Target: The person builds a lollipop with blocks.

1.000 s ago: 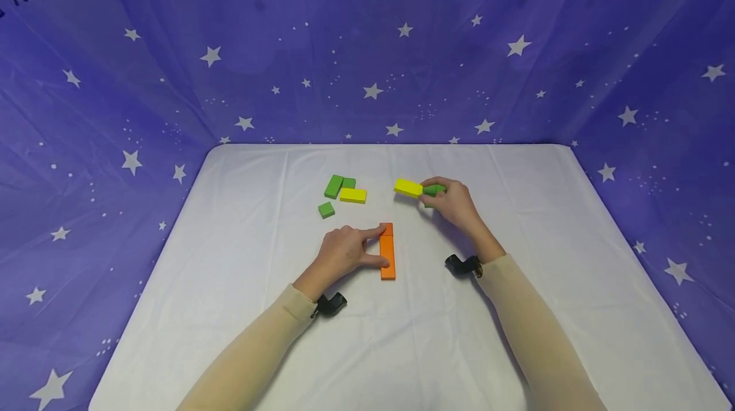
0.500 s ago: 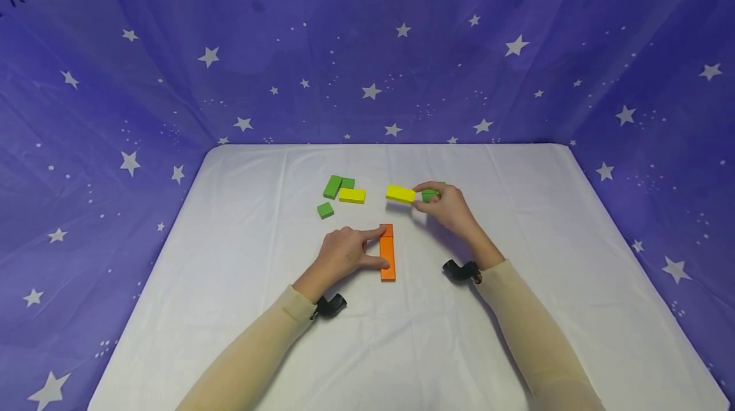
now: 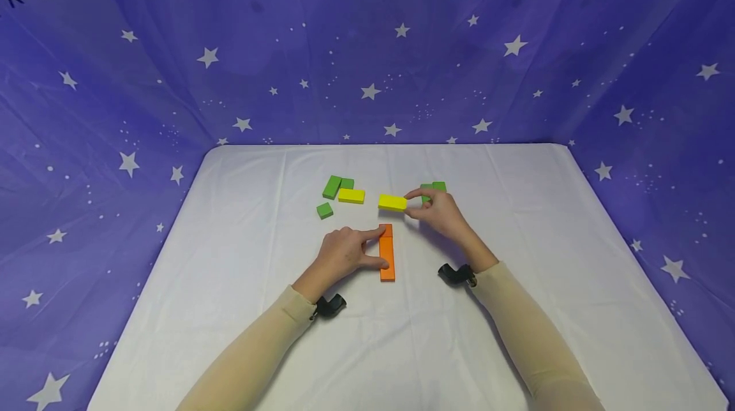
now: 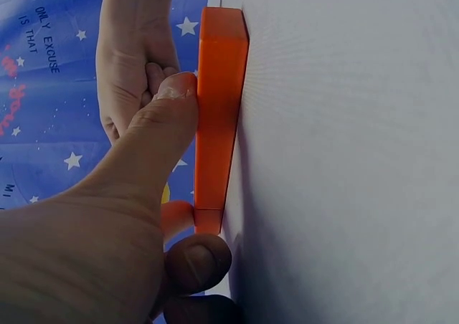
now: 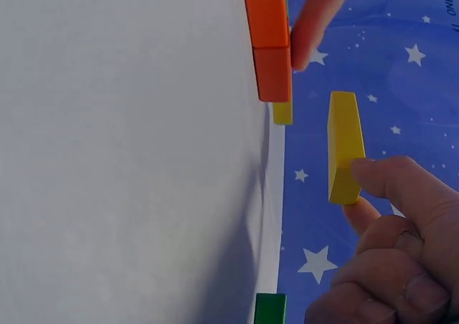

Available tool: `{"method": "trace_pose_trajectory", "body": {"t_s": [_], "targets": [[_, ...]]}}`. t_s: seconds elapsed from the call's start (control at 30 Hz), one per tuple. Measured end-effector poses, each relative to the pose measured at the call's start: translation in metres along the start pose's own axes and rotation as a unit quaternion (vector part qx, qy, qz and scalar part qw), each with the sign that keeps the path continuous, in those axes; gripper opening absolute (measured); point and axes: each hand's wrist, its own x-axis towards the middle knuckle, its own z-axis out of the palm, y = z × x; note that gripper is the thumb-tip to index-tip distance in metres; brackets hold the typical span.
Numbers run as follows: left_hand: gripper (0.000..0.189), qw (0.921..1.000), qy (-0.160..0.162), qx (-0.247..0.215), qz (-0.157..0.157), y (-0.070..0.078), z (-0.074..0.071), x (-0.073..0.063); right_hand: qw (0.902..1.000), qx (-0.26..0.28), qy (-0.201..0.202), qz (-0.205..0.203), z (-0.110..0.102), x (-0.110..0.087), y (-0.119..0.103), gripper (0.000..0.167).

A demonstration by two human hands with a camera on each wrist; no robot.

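In the head view my left hand [image 3: 343, 253] reaches over two orange blocks, a long one [image 3: 387, 258] and a short one [image 3: 386, 230] end to end in a line. Its thumb rests on the long block and its index finger touches the short one; the left wrist view shows the thumb [image 4: 176, 98] pressing the top face. My right hand [image 3: 439, 212] pinches a yellow block [image 3: 392, 203] by one end between thumb and fingers. The right wrist view has this yellow block [image 5: 344, 141] held up above the white cloth, apart from the orange pair.
Left of the held block lie a second yellow block [image 3: 351, 196], a long green block [image 3: 332, 187] and a short green one [image 3: 347, 183]. A small green block [image 3: 325, 210] sits nearer. More green blocks [image 3: 439, 186] lie behind my right hand. Starry purple fabric [image 3: 367, 47] surrounds the table.
My right hand has carried the yellow block left and toward me, closer to the orange blocks, uncovering more of the green blocks behind it. The left hand stays in place.
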Motion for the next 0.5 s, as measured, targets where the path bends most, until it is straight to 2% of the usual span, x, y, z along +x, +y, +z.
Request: {"method": "trace_pose_trajectory", "body": {"t_s": [0.5], "targets": [[0.085, 1.0, 0.007, 0.003, 0.005, 0.0, 0.001, 0.0, 0.9986, -0.027, -0.045, -0.011, 0.014, 0.0, 0.003, 0.035]]}}
